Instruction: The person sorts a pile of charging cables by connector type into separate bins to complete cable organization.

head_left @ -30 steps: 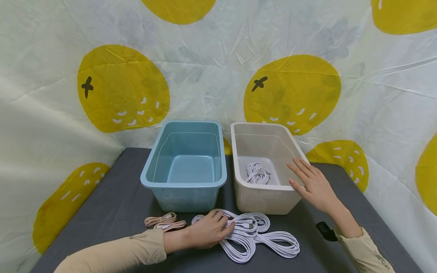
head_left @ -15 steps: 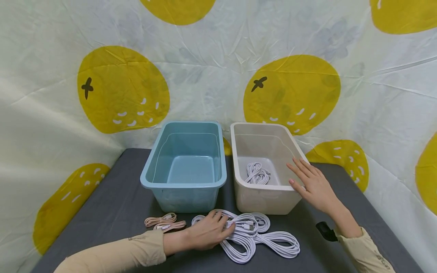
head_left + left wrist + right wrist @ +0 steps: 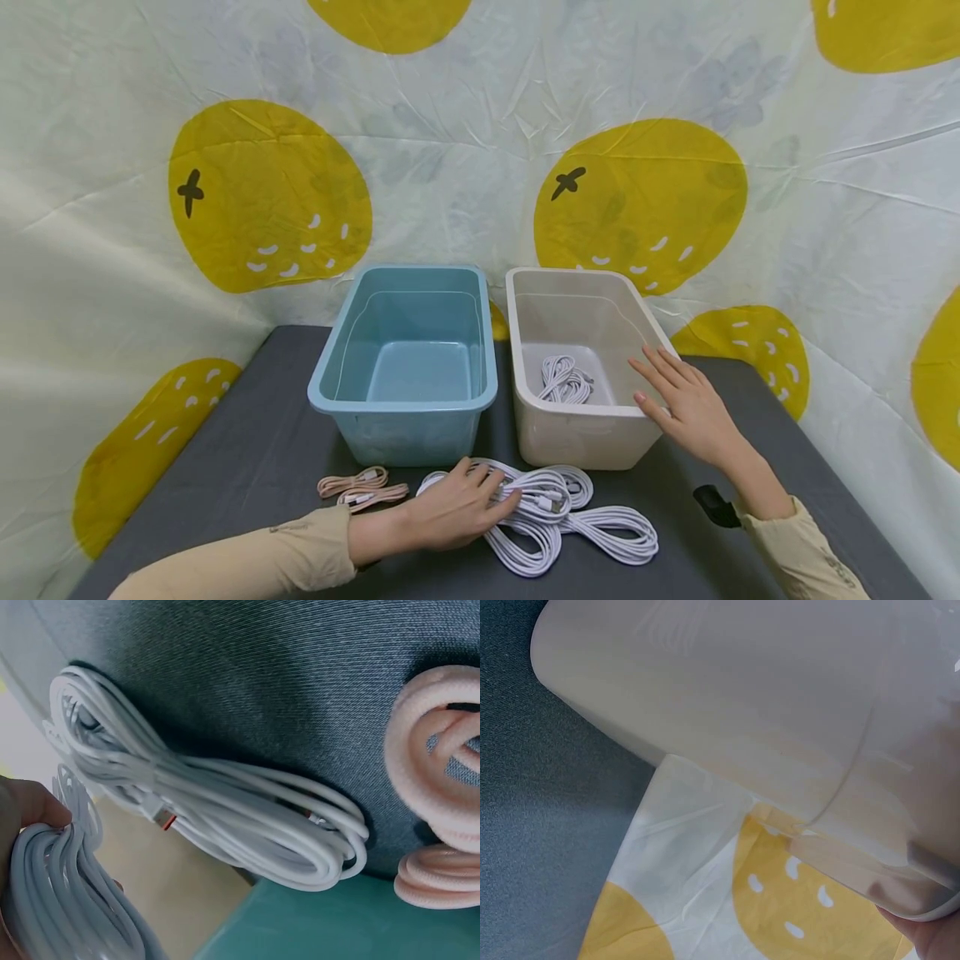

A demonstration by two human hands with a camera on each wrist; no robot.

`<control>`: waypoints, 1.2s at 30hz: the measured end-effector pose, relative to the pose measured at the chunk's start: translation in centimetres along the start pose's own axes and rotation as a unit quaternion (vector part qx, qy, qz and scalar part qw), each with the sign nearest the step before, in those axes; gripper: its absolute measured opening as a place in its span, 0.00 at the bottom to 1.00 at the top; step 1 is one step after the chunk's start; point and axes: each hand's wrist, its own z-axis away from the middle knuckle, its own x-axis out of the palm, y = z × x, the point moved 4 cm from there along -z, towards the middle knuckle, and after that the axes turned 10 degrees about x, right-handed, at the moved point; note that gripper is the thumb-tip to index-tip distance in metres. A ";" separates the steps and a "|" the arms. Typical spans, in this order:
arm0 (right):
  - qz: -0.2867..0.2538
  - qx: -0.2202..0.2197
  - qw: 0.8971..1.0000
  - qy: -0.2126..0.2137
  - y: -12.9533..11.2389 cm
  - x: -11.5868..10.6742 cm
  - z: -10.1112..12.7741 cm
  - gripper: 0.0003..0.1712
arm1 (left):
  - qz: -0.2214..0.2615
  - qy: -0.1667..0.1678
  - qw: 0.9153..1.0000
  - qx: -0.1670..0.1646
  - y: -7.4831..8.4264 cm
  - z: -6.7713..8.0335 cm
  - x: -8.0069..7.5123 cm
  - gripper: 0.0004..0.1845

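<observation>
My left hand (image 3: 459,507) is over the white cables in front of the bins. In the left wrist view, its thumb and fingers grip one coiled white charging cable (image 3: 71,896). Another white coil (image 3: 225,799), with a USB plug showing, lies beside it on the dark cloth. A further white coil (image 3: 618,533) spreads to the right of the pile. My right hand (image 3: 688,408), fingers extended, rests at the right front rim of the beige bin (image 3: 585,437). Inside that bin lies a bundled white cable (image 3: 566,381).
A light blue bin (image 3: 408,433) stands left of the beige one. Pinkish coiled cables (image 3: 367,487) lie in front of it, near my left wrist. A small black object (image 3: 716,507) is beside my right wrist. A patterned curtain (image 3: 450,167) hangs behind the table.
The white coil under my left hand has risen and shifted slightly, with its plug moving a little to the right. My right hand stays at the rim.
</observation>
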 end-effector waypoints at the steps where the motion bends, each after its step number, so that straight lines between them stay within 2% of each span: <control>1: 0.000 0.000 1.000 0.000 0.0 0.0 0.0 0.30 | -0.002 0.001 1.000 -0.001 -0.1 0.0 -0.1 0.25; 15: 0.004 -0.003 1.000 0.004 0.0 -0.1 -0.2 0.30 | -0.019 0.035 0.999 -0.025 -1.2 0.4 -2.5 0.24; 22: 0.004 0.001 1.000 0.006 0.2 0.0 -0.1 0.30 | -0.014 0.064 0.997 -0.033 -1.7 0.5 -3.5 0.24; 36: 0.001 -0.004 1.000 0.005 0.0 -0.1 0.0 0.29 | 0.005 0.076 0.996 -0.057 -3.2 0.8 -5.9 0.25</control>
